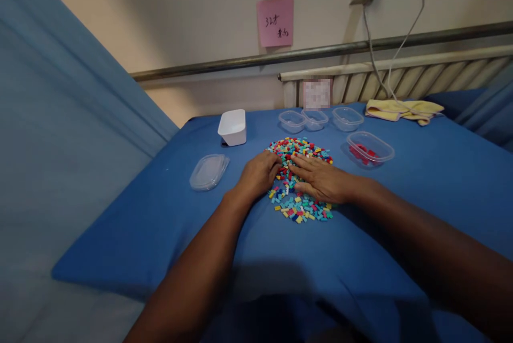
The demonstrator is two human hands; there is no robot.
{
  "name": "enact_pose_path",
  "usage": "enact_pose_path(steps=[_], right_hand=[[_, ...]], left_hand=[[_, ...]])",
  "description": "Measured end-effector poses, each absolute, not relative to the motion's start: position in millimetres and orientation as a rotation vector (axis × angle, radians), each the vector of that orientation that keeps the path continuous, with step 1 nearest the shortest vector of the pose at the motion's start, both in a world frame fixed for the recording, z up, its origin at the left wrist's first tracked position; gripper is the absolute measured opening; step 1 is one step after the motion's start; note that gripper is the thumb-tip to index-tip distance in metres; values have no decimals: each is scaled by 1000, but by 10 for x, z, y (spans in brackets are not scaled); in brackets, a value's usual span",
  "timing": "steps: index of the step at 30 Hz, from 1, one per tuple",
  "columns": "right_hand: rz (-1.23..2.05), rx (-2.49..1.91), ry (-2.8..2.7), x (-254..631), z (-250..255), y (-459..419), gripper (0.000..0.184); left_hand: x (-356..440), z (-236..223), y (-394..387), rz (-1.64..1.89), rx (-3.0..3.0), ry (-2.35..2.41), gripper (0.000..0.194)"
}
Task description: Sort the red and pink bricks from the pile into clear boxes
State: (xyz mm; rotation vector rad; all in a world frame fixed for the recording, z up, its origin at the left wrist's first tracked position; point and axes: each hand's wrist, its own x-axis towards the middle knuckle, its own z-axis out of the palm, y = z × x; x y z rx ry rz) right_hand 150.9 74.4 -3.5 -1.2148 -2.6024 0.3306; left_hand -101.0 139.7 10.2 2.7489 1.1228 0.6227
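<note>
A spread pile of small toy building bricks [302,207] in red, yellow, teal, white and dark blue lies on the blue cloth. At the pile's left edge is my left hand [260,172], its fingers curled down and closed among the bricks; the fingertips are partly hidden, and I cannot make out what is in them. My right hand [320,178] lies palm down over the right side of the pile, fingers apart, touching the bricks. To its right, a clear plastic container [380,150] has several red bricks [364,154] in it.
Behind the pile stand clear containers: a left one [292,122], a middle one [315,120] and a right one [348,119]. A white box [233,128] and clear lids [209,172] sit left. A yellow cloth [401,110] lies far right beneath a hanging cable [371,49].
</note>
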Motion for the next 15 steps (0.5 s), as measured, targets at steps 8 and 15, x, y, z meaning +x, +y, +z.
enact_pose_path(steps=[8, 15], right_hand=[[336, -1397, -2542, 1598, 7, 595, 92], [379, -1330, -2582, 1607, -55, 408, 99]], left_hand=[[-990, 190, 1242, 699, 2775, 879, 40], [-992, 197, 953, 87, 2796, 844, 76]])
